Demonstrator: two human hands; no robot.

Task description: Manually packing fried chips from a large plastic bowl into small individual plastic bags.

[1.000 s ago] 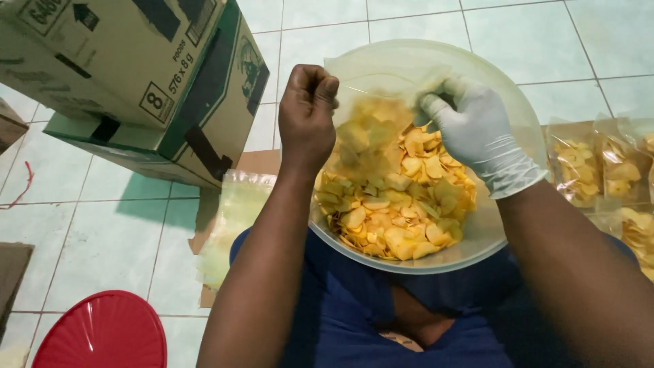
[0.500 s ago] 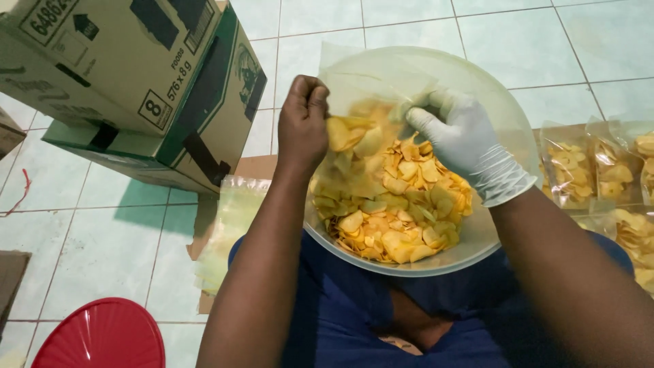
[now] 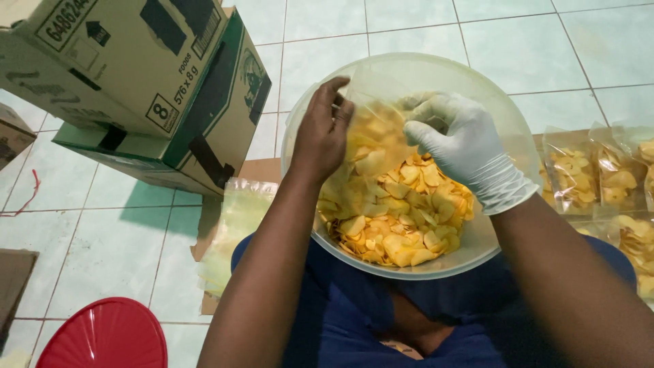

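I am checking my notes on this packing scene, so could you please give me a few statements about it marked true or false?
1. The right hand wears a white glove. True.
2. The left hand is gloved too. False: it is bare.
3. The large clear plastic bowl holds yellow chips. True.
4. Both hands are at a thin clear plastic bag over the bowl. True.
5. The red round plastic lid lies inside the bowl. False: it lies on the tiled floor, at the lower left.
6. The filled clear packets of chips lie left of the bowl. False: they lie to its right; the cardboard boxes are on the left.
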